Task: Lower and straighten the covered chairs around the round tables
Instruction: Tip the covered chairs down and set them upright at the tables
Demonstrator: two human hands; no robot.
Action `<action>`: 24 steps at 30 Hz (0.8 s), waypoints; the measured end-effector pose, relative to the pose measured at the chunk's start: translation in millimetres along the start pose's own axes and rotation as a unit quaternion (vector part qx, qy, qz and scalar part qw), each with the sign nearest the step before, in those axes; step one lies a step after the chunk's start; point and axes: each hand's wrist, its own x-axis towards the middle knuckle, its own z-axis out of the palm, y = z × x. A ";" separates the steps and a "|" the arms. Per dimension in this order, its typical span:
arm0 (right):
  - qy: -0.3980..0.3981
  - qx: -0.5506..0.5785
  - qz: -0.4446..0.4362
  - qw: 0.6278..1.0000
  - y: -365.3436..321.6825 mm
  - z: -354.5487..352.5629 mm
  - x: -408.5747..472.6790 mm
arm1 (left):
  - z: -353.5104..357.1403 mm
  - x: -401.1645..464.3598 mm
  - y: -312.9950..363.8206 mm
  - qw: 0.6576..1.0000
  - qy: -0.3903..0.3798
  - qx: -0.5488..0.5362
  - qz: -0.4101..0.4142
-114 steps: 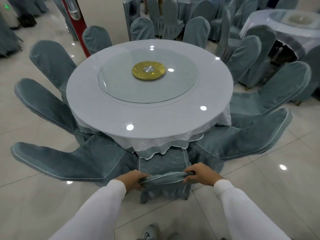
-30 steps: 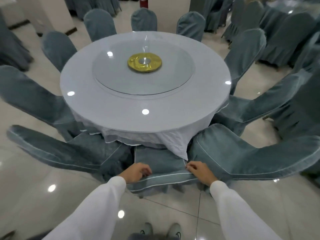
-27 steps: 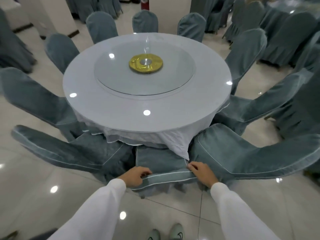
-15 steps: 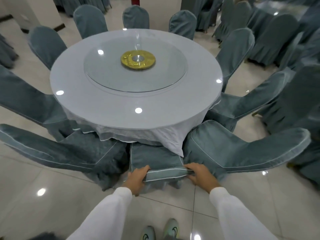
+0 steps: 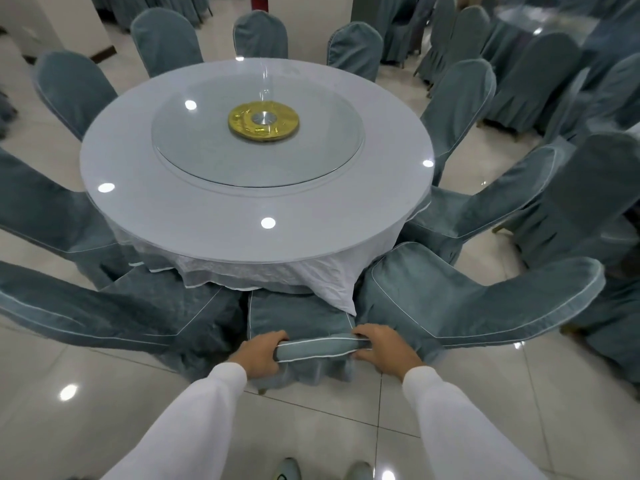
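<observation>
At the near side of the table (image 5: 207, 220), both hands grip the top of the chair (image 5: 298, 317). The left hand (image 5: 259, 353) wraps one corner and the right hand (image 5: 384, 349) the other. Push evenly with both, so the seat slides straight under the cloth (image 5: 311, 275), between its neighbors.

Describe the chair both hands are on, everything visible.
The chair wears a grey-green textured fabric cover with pale piping along its seams and a gathered skirt down to the tiled floor. Its seat is tucked under the round table's near edge, where a corner of the white tablecloth drapes onto it. The left hand and right hand grip opposite ends of the backrest top. Similar chairs crowd both sides.
</observation>
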 end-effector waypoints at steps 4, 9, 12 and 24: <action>0.004 0.045 0.015 0.999 15.6 -27.7 -13.7 | -4.2 4.1 44.0 0.999 0.022 -0.035 0.032; 0.037 0.057 0.046 0.997 71.9 -74.5 -43.5 | 12.4 31.8 116.3 0.996 0.052 0.002 0.070; 0.061 0.076 0.058 0.994 129.2 -98.4 -67.0 | 32.6 56.2 168.6 0.993 0.080 -0.006 0.081; 0.118 0.102 0.040 0.987 308.3 -208.6 -175.0 | 97.5 132.9 375.7 0.979 0.169 -0.078 0.082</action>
